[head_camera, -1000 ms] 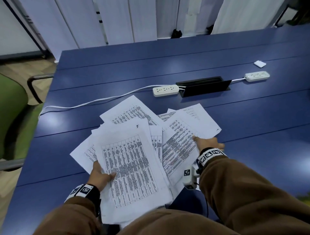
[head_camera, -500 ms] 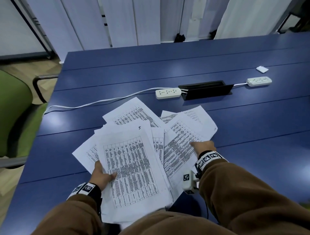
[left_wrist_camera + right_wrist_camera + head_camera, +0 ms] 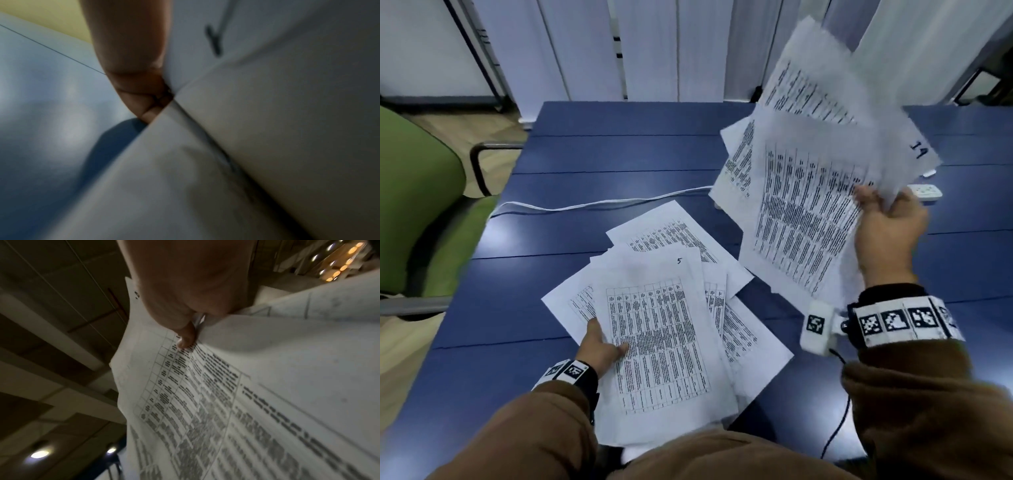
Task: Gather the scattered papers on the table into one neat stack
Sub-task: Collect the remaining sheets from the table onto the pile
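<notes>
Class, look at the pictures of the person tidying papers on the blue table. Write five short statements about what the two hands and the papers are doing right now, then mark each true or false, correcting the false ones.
1. The right hand holds several sheets up off the table. True.
2. The left hand is lifted clear of all the papers. False: its thumb lies on the top sheet of the pile on the table.
3. A handwritten 5 marks the pile's top sheet. True.
4. The raised sheets are blank. False: they carry printed tables of text.
5. A red chair stands left of the table. False: the chair is green.
</notes>
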`<state>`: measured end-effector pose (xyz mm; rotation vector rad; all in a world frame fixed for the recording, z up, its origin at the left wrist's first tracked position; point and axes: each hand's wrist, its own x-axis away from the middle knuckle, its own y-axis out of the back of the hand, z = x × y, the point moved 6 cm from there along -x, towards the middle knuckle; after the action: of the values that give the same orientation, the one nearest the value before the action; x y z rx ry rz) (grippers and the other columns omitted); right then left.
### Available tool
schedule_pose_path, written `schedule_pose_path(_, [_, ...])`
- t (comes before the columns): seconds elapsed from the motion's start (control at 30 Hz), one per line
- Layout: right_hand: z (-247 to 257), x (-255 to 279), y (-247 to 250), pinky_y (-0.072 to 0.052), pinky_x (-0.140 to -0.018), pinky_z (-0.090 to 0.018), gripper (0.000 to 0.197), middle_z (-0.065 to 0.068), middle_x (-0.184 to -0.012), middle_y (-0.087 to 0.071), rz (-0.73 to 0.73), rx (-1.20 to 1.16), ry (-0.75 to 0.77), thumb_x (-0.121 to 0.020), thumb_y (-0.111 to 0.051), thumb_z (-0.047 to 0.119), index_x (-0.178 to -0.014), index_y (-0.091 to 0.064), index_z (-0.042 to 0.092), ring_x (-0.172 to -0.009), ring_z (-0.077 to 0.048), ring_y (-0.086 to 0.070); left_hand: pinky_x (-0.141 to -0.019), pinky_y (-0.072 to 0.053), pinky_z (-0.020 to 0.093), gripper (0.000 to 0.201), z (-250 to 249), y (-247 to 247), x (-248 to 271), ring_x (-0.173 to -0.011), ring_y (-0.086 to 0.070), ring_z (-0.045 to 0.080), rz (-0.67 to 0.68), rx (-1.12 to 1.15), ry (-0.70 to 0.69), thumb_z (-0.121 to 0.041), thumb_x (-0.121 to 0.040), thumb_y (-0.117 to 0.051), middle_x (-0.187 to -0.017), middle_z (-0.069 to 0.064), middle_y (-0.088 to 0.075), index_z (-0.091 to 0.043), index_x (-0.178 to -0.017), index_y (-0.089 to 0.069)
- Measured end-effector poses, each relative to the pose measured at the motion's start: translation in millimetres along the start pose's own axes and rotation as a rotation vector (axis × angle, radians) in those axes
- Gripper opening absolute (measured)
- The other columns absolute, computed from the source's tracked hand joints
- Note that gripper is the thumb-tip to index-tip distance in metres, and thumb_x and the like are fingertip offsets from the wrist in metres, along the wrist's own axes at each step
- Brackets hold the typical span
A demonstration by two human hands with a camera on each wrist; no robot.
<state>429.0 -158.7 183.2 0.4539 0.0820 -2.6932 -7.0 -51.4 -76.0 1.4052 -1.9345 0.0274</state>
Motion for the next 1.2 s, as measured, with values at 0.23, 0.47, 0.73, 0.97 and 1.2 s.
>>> schedule_pose_path(0.23, [20, 27, -76, -0.052, -0.072, -0.012, 0.017, 0.022, -0.063, -0.067, 0.489, 0.212, -0.068, -0.084, -0.067, -0.002, -0.094, -0.066, 0.011, -0.068, 0.009, -0.062, -0.111, -0.016, 0.028, 0.074, -9, 1, 5, -0.143, -0.016, 0.016, -0.023, 0.078, -0.147, -0.008, -0.098, -0.048, -0.157, -0.005, -0.01, -0.019, -0.154, 0.0])
schedule_pose_path(0.47, [-96, 131, -143, -0.042, -0.099, -0.024, 0.059, 0.005, -0.122, -0.064, 0.985, 0.521, -0.196, -0.082, -0.068, -0.002, -0.134, -0.055, 0.023, -0.112, -0.011, -0.057, -0.109, -0.036, 0.05, 0.11, 31, -9, -12, -0.125, -0.053, 0.028, 0.243, 0.559, 0.195, -0.089, -0.045, -0.064, -0.141, 0.005, -0.053, -0.031, -0.136, -0.05])
schedule_pose_path(0.73, [-159, 159, -130, -0.036, -0.065, -0.026, 0.026, -0.007, -0.077, -0.059, 0.737, 0.572, -0.344, -0.096, -0.054, 0.013, -0.07, -0.051, 0.011, -0.083, -0.022, -0.052, -0.105, -0.041, 0.047, 0.091, 31, 7, -6, -0.114, -0.059, 0.034, 0.125, 0.352, 0.085, -0.076, -0.071, -0.056, -0.125, 0.011, -0.06, -0.008, -0.131, -0.053])
schedule_pose_path(0.97, [-170, 145, -128, -0.037, -0.085, -0.03, 0.024, -0.023, -0.114, -0.06, 0.835, 0.593, -0.43, -0.1, -0.043, 0.013, -0.108, -0.056, -0.006, -0.102, -0.032, -0.055, -0.115, -0.026, 0.036, 0.055, 16, 6, 4, -0.135, -0.04, 0.023, 0.083, 0.482, 0.097, -0.044, -0.096, -0.05, -0.145, 0.002, -0.044, -0.01, -0.138, -0.046])
schedule_pose_path(1.2, [-171, 130, -150, -0.037, -0.101, -0.033, 0.032, -0.007, -0.124, -0.055, 1.138, 0.656, -0.461, -0.1, -0.048, 0.022, -0.126, -0.053, 0.005, -0.115, -0.024, -0.051, -0.113, -0.033, 0.045, 0.066, 28, 5, -19, -0.124, -0.051, 0.024, 0.054, 0.346, 0.043, -0.066, -0.083, -0.039, -0.136, 0.006, -0.056, -0.017, -0.124, -0.055])
